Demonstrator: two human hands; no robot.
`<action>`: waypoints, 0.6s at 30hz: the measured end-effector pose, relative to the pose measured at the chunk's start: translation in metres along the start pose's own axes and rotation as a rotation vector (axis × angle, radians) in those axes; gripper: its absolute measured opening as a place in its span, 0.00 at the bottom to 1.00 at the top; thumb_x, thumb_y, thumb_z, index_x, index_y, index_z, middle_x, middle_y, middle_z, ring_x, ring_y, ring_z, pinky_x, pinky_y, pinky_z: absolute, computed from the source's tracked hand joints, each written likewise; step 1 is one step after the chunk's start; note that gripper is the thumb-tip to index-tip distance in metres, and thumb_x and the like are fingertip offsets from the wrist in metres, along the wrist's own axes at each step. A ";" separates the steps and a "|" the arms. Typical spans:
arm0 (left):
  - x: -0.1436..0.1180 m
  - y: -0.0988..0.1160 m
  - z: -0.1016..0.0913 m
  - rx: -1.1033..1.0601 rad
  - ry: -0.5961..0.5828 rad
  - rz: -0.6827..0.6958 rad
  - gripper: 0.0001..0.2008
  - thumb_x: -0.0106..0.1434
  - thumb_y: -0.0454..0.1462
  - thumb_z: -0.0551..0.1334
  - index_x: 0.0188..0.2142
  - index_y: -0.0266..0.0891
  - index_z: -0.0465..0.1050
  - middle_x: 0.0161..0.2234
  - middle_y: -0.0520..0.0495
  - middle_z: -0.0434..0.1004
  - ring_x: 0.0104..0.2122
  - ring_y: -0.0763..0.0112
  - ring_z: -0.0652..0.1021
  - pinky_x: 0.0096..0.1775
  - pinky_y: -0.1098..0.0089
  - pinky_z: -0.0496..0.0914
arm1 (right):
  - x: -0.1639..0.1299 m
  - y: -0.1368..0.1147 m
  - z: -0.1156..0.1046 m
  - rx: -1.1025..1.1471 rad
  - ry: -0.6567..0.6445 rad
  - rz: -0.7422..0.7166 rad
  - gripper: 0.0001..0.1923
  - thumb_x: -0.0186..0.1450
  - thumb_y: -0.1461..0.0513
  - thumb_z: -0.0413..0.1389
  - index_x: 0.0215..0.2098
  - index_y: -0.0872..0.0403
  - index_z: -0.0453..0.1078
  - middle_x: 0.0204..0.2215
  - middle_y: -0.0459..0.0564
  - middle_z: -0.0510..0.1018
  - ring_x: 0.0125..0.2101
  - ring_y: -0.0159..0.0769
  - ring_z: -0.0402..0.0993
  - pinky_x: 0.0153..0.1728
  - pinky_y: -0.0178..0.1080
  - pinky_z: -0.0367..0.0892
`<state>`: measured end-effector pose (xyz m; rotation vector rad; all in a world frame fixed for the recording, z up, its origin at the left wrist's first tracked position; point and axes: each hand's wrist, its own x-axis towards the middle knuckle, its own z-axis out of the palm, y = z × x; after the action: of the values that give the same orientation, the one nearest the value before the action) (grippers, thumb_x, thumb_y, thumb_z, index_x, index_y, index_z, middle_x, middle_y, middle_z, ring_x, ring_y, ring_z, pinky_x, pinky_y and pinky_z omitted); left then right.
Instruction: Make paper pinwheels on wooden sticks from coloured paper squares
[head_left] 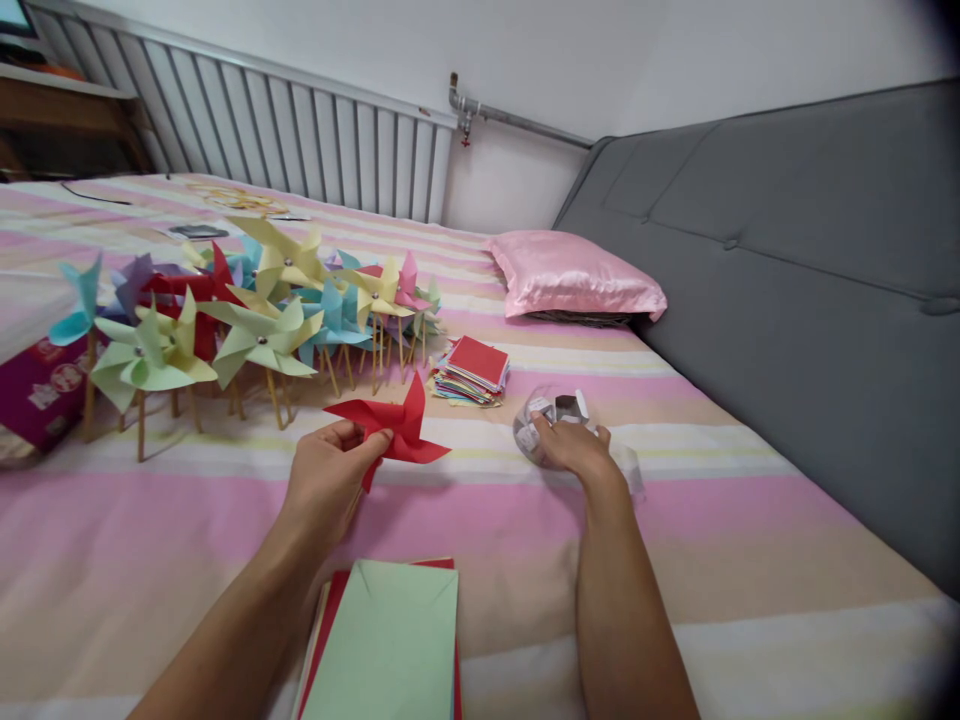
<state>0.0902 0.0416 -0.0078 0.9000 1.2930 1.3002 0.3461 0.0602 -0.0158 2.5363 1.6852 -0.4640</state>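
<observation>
While my left hand (pixel 330 480) pinched the red paper pinwheel (pixel 397 428) by its lower left edge, just above the striped bedsheet (pixel 487 520), my right hand (pixel 574 445) lay to its right, fingers curled into the clear plastic bag (pixel 555 420). The bag sat nearer that hand, well apart from the pinwheel across the sheet.

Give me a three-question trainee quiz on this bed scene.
1. True or false: the left hand holds a red pinwheel.
2. What does the right hand reach into? A) clear bag B) pillow C) paper stack
3. Fill in: the finished pinwheels stand on wooden ____.

Key: 1 true; 2 A; 3 sticks.
</observation>
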 end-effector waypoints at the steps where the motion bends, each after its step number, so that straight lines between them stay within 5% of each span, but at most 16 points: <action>1: 0.000 0.000 0.000 0.000 -0.001 0.002 0.07 0.43 0.36 0.67 0.23 0.36 0.74 0.15 0.52 0.73 0.15 0.72 0.71 0.19 0.74 0.64 | 0.000 0.000 0.000 0.000 0.002 0.001 0.37 0.66 0.48 0.28 0.31 0.58 0.74 0.39 0.62 0.77 0.46 0.49 0.69 0.52 0.55 0.43; 10: -0.001 0.001 -0.001 0.016 -0.005 0.008 0.09 0.43 0.37 0.67 0.25 0.35 0.76 0.15 0.51 0.73 0.14 0.72 0.71 0.18 0.74 0.63 | -0.001 -0.001 0.000 0.034 0.037 0.007 0.34 0.66 0.49 0.30 0.33 0.58 0.74 0.40 0.63 0.77 0.46 0.49 0.69 0.52 0.55 0.44; 18: 0.000 -0.002 -0.001 0.000 -0.022 0.014 0.07 0.43 0.37 0.67 0.23 0.35 0.74 0.16 0.53 0.73 0.15 0.74 0.71 0.18 0.76 0.62 | -0.002 0.000 -0.005 0.107 0.081 -0.022 0.26 0.64 0.55 0.39 0.26 0.55 0.75 0.35 0.58 0.78 0.43 0.48 0.71 0.51 0.55 0.45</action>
<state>0.0891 0.0412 -0.0102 0.9220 1.2716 1.2978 0.3463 0.0593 -0.0103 2.6476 1.7634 -0.4720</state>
